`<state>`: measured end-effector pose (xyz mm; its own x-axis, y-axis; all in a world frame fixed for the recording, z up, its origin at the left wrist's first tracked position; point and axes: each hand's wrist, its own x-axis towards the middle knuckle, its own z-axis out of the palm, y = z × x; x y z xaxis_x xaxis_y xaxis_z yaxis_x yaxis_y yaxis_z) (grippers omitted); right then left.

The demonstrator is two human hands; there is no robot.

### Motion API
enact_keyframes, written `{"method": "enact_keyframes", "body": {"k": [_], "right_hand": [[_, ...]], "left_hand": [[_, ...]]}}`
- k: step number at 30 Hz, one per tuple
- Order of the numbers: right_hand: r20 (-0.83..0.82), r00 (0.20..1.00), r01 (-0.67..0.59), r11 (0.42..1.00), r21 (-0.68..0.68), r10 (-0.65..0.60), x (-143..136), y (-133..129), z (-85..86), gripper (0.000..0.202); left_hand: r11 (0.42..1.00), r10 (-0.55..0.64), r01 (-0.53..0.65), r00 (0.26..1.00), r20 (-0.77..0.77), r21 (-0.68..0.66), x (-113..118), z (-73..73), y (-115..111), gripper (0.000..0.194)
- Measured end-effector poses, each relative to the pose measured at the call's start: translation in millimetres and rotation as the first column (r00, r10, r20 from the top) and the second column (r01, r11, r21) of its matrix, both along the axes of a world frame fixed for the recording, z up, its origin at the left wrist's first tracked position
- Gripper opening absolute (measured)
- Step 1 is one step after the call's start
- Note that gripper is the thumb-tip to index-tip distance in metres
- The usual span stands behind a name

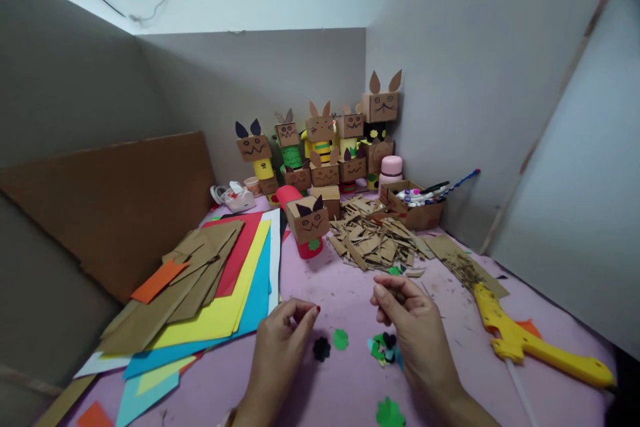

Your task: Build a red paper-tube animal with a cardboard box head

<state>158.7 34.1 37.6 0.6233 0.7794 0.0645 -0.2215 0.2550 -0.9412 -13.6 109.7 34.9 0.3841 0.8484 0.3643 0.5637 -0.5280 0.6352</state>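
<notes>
My left hand point(283, 343) is above the pink tabletop, thumb and forefinger pinched on a tiny red piece point(318, 308). To the right, my right hand point(417, 330) is closed, its fingers curled to the thumb; whatever they hold is hidden. A black scalloped paper flower point(322, 349) and a smaller green paper flower point(341, 339) lie between the hands. Beside my right wrist is a little heap of green, black and light blue paper cutouts point(383, 349). Nearer me lies a larger green paper flower point(390, 411).
Coloured paper sheets point(220, 313) and cardboard pieces point(185, 287) are stacked at left. Cardboard-headed animal figures point(320, 130) stand at the back, one figure point(307, 223) closer. Cardboard scraps point(380, 243), a pen box point(417, 213) and a yellow glue gun point(535, 343) occupy the right.
</notes>
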Motion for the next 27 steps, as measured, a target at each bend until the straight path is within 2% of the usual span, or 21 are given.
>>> {"method": "enact_keyframes", "body": {"k": [3, 8, 10, 12, 14, 18, 19, 21, 24, 26, 27], "right_hand": [[0.027, 0.996, 0.085, 0.996, 0.033, -0.085, 6.5, 4.6, -2.8, 0.031], [0.115, 0.99, 0.081, 0.997, -0.003, -0.08, 15.4, 6.9, -6.5, 0.032], [0.213, 0.97, 0.116, 0.993, 0.019, -0.117, 16.5, 8.1, -9.8, 0.029], [0.38, 0.911, 0.148, 0.987, 0.06, -0.16, 17.3, 10.3, -13.1, 0.032], [0.473, 0.866, 0.145, 0.987, 0.07, -0.161, 19.0, 12.0, -14.3, 0.035], [0.366, 0.925, 0.102, 0.995, 0.008, -0.097, 27.3, 2.8, -8.7, 0.032], [0.383, 0.92, 0.095, 0.995, -0.018, -0.081, 30.1, -3.3, -7.5, 0.032], [0.525, 0.851, 0.074, 0.99, -0.116, -0.002, 35.3, -18.5, -7.9, 0.03], [0.745, 0.623, 0.06, 0.935, -0.349, 0.238, 38.4, -40.6, -15.0, 0.024], [0.797, 0.489, 0.09, 0.888, -0.451, 0.355, 36.3, -49.6, -20.6, 0.023], [0.803, 0.455, 0.091, 0.877, -0.471, 0.384, 34.5, -51.8, -22.5, 0.024]], "left_hand": [[0.999, -0.005, 0.006, 0.999, 0.04, -0.032, -4.4, -7.6, -2.7, 0.032], [1.0, -0.009, 0.01, 0.998, 0.063, -0.014, -7.5, -11.6, -2.2, 0.038], [1.0, -0.017, 0.017, 0.998, 0.056, 0.005, -8.0, -13.6, -1.1, 0.038], [0.999, -0.036, 0.035, 0.998, 0.053, 0.019, -8.5, -15.9, 0.5, 0.036], [0.998, -0.057, 0.056, 0.997, 0.06, 0.03, -9.1, -17.9, 2.6, 0.031], [0.995, -0.076, 0.069, 0.993, 0.09, 0.074, -10.6, -19.7, 7.5, 0.021], [0.994, -0.077, 0.069, 0.992, 0.096, 0.087, -11.0, -20.0, 8.5, 0.02], [0.992, -0.081, 0.07, 0.991, 0.103, 0.106, -11.6, -20.8, 9.9, 0.019], [0.988, -0.102, 0.089, 0.989, 0.105, 0.124, -11.5, -22.7, 9.9, 0.018], [0.985, -0.12, 0.107, 0.988, 0.101, 0.133, -10.7, -24.1, 8.9, 0.018], [0.984, -0.128, 0.114, 0.987, 0.099, 0.136, -10.2, -24.8, 8.3, 0.018]]}}
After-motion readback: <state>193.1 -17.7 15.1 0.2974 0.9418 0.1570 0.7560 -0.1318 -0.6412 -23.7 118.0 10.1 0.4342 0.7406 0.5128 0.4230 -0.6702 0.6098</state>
